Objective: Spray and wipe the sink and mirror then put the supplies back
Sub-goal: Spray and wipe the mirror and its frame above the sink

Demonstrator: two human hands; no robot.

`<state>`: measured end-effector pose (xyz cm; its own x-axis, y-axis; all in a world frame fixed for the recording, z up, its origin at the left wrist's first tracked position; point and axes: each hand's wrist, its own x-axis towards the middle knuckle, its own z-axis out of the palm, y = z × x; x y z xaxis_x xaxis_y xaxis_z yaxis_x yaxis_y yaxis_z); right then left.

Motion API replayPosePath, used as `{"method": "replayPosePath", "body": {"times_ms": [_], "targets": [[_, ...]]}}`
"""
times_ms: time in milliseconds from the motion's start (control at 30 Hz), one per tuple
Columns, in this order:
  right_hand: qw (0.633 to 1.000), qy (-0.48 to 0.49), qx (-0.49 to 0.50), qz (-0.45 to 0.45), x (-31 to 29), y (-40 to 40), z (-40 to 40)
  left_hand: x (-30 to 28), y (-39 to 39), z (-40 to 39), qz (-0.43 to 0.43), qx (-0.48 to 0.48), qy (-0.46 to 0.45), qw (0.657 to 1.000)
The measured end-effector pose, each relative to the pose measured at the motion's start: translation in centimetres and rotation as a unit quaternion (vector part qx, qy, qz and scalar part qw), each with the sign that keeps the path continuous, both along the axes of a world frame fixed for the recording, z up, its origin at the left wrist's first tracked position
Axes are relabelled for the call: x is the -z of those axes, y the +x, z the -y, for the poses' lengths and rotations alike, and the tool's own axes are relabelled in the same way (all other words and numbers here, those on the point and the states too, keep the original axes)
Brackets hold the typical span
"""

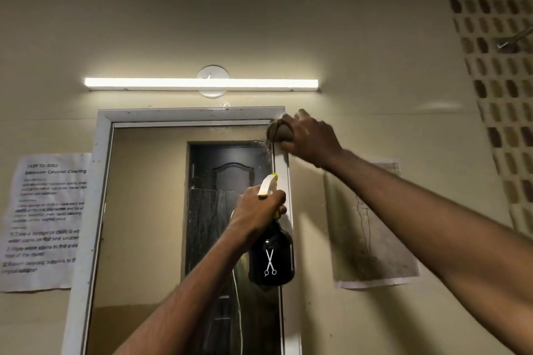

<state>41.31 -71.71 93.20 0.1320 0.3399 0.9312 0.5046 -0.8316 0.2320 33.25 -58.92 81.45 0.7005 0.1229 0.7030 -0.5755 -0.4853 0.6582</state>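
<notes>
The right hand (310, 138) gripped a brown sponge (279, 132), pressing it against the top right corner of the white-framed mirror (150, 210), where droplets clung to the glass. The left hand (258, 212) curled round the neck of a dark spray bottle (271, 256) with a white trigger, held up before the mirror's right edge. A lit tube light (202, 83) hung above; a printed sheet (46, 219) was stuck at left.

both forearms bare to the frame edge, no sleeves, nothing worn on either wrist.
</notes>
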Motion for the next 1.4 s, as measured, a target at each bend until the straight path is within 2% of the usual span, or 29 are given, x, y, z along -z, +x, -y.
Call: {"method": "replayPosePath", "body": {"times_ms": [133, 233, 433, 533, 633, 700, 833, 1000, 1100, 1267, 1400], "targets": [[0.999, 0.039, 0.005, -0.006, -3.1, -0.1, -0.8, 0.1, 0.0, 0.3, 0.018, -0.010, 0.014, 1.000], [0.999, 0.043, 0.001, -0.001, -2.9, 0.2, -0.7, 0.1, 0.0, 0.5, 0.033, -0.035, 0.015, 0.999], [0.998, 0.052, -0.017, -0.013, -2.1, 0.0, -0.8, 0.2, 0.0, 0.6, 0.019, -0.026, 0.016, 0.999], [0.998, 0.039, -0.040, -0.013, 1.4, 0.1, -0.3, 0.8, 0.4, 0.2, 0.012, -0.032, 0.016, 0.999], [0.998, -0.015, -0.060, -0.010, 7.2, 0.5, 0.6, 1.6, 0.6, -0.1, -0.002, -0.034, 0.020, 0.999], [0.998, -0.037, -0.058, -0.017, 9.0, 0.6, 1.0, 2.1, 0.5, 0.0, -0.005, -0.025, 0.018, 1.000], [1.000, -0.004, -0.028, -0.008, 4.3, 0.4, 0.4, 2.2, 0.8, 0.3, 0.008, -0.019, 0.002, 1.000], [0.997, 0.062, -0.038, -0.028, -3.1, 0.1, -0.7, 1.7, 1.1, 0.3, 0.025, -0.005, -0.002, 1.000], [0.994, 0.073, -0.075, -0.024, -1.2, 0.6, -0.4, 1.5, 1.2, 0.2, 0.033, -0.024, 0.004, 0.999], [0.995, 0.022, -0.093, -0.008, 5.9, 1.6, 0.5, 1.7, 0.9, 0.7, 0.021, 0.001, 0.015, 1.000], [0.998, 0.018, -0.065, -0.009, 2.2, 1.1, 0.3, 1.4, 0.9, 0.9, 0.025, -0.006, 0.018, 0.999]]}}
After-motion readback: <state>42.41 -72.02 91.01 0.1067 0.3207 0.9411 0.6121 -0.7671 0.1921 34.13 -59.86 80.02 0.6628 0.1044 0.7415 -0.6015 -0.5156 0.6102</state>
